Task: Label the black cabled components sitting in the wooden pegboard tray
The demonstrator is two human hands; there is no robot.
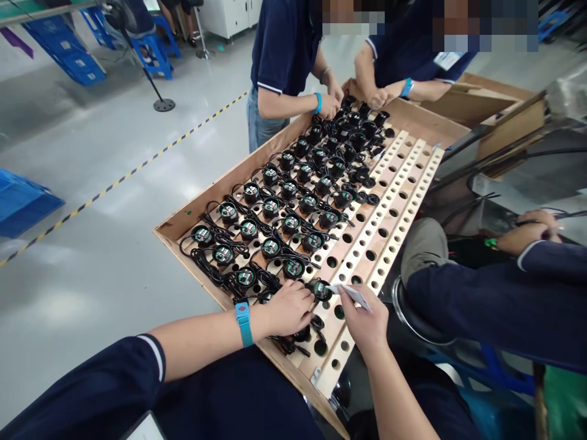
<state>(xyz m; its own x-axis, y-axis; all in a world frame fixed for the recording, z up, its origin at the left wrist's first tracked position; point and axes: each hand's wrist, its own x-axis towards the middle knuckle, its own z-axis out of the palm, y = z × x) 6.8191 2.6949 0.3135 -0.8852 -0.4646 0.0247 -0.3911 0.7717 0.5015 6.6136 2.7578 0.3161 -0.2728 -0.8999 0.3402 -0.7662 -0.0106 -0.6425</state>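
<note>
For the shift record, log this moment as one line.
left hand: at round black unit | right hand: holds white item, tip at that unit | wooden tray: similar units, black cables

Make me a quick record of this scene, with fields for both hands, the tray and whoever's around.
Left hand: fingers at the black units, blue band on the wrist
Right hand: holds a white tool, tip at a unit
Tray: wooden, with holed strips
Units: round, green inside, cables around them
People: two at the far end; another at right
</note>
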